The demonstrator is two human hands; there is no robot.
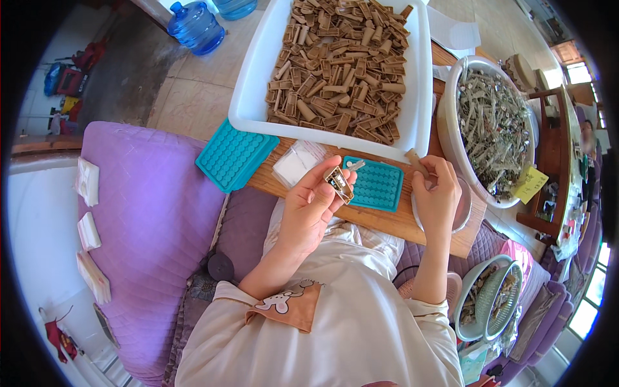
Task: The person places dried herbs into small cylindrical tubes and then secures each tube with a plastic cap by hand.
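Observation:
My left hand (304, 216) holds a small brown plastic casing (339, 185) between thumb and fingers, its hollow side showing shiny parts within. A small silvery-clear piece (356, 166) shows beside those fingertips; whether it is attached I cannot tell. In my right hand (441, 190) a slim brown plastic shell (415, 158) is pinched, its end sticking out to the upper left. Between the hands lies a teal moulded tray (377, 188) with rows of small bumps. Partly hidden under my right hand is a round bowl (463, 214) with a pale rim.
A white tub (248, 97) heaped with brown plastic shells (342, 71) stands on the wooden table (274, 171). To its right is a large basin (449, 122) of strip-like parts. Stacked teal trays (225, 158) and a clear packet (298, 164) lie left. Green baskets (465, 313) sit lower right.

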